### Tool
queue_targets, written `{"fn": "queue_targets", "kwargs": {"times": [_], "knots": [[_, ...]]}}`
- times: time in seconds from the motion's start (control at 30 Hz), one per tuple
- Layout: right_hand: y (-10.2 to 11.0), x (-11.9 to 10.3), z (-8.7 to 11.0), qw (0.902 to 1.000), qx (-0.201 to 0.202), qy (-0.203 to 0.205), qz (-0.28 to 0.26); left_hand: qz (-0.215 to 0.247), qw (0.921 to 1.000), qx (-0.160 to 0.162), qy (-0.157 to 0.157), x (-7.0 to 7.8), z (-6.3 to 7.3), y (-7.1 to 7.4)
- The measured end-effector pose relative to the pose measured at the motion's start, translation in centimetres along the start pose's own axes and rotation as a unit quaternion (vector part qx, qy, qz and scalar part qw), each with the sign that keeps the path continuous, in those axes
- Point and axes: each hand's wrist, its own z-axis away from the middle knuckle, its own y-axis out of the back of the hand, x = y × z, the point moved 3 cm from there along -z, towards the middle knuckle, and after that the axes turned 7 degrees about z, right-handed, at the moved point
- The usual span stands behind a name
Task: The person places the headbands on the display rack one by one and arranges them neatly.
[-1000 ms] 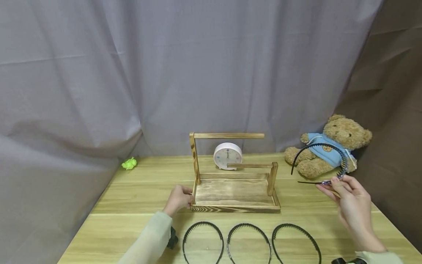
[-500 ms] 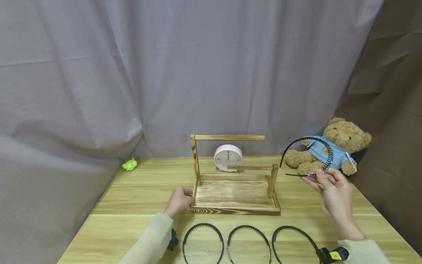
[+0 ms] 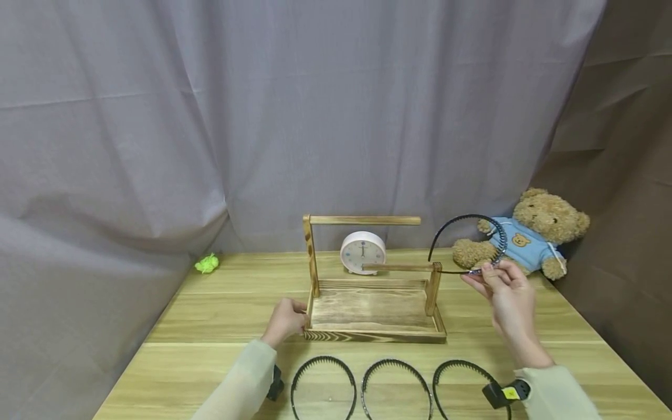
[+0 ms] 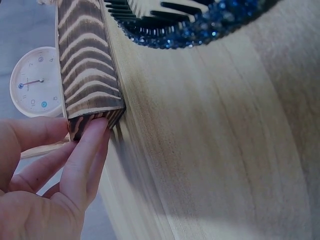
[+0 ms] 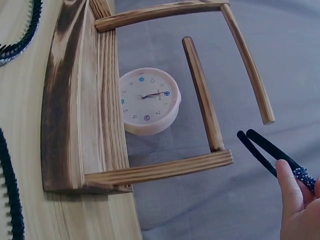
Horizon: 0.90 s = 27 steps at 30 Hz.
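Observation:
A wooden rack (image 3: 375,336) with a shallow tray base carries a tall left post and a shorter right post, each with a horizontal bar. My left hand (image 3: 285,322) grips the tray's left end; in the left wrist view the fingers and thumb pinch its corner. Held up by my right hand (image 3: 511,300) is a black toothed headband (image 3: 505,236) with a glittery side, pinched near one end. Its lower tip appears beside the top of the right post; contact is unclear. Three more headbands, left (image 3: 324,357), middle (image 3: 391,360) and right (image 3: 462,362), lie in front.
Behind the rack stands a round white clock (image 3: 363,252). A teddy bear (image 3: 548,216) in a blue top sits at the back right. Near the table's left back corner lies a small bright green object (image 3: 207,263). Grey curtain (image 3: 325,116) hangs along the back.
My right hand has carried the headband leftward, from in front of the bear to beside the rack's right post. My left hand stays on the rack.

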Motion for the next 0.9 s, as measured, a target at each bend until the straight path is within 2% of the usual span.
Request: {"fn": "queue_targets", "kwargs": {"times": [0.17, 0.3, 0.6, 0.9], "knots": [[-0.8, 0.5, -0.3, 0.9999, 0.003, 0.0, 0.014, 0.005, 1.0, 0.0, 0.007, -0.1, 0.0, 0.1], [-1.3, 0.7, -0.5, 0.9998, 0.007, -0.003, 0.018, 0.009, 0.9999, 0.001, 0.005, -0.2, -0.2, 0.1], [-2.6, 1.3, -0.6, 0.9978, 0.019, -0.012, 0.062, 0.014, 0.9999, 0.002, -0.006, -0.5, -0.3, -0.2], [-3.9, 2.4, -0.8, 0.9968, 0.012, -0.021, 0.076, 0.011, 0.9999, 0.002, -0.01, -0.5, -0.3, -0.1]]}}
